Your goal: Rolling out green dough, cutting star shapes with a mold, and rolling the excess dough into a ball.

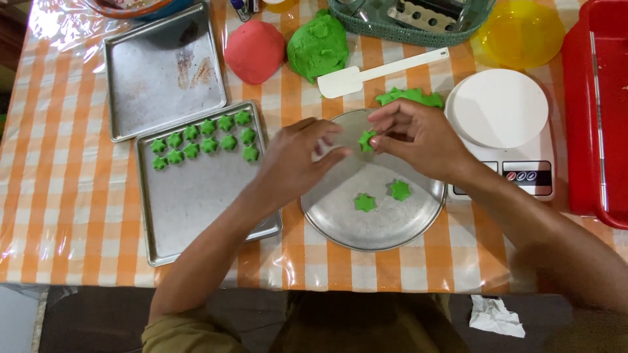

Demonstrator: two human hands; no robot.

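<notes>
The right hand (418, 137) pinches a small green dough star (367, 140) between thumb and fingertips, clamped on it just above the far part of a round metal plate (340, 222). The left hand (297, 160) comes in from the other side, its fingers loosely spread and blurred; its fingertips are right next to the star, but I cannot tell whether they touch it.

Below the pinched star, nearer the person, two more green stars (382, 196) lie flat on the plate, slightly apart from each other. Just beyond the right hand sits a flattened scrap of green dough (411, 97), and past that a white spatula (373, 73) lies slantwise on the orange checked tablecloth (59, 196). Outward of the right hand stands a white kitchen scale (504, 131).

Outward of the left hand, a rectangular baking tray (196, 202) holds rows of green stars in its far corner. Farther off rest a red dough ball (255, 51) and a green dough lump (318, 46).
</notes>
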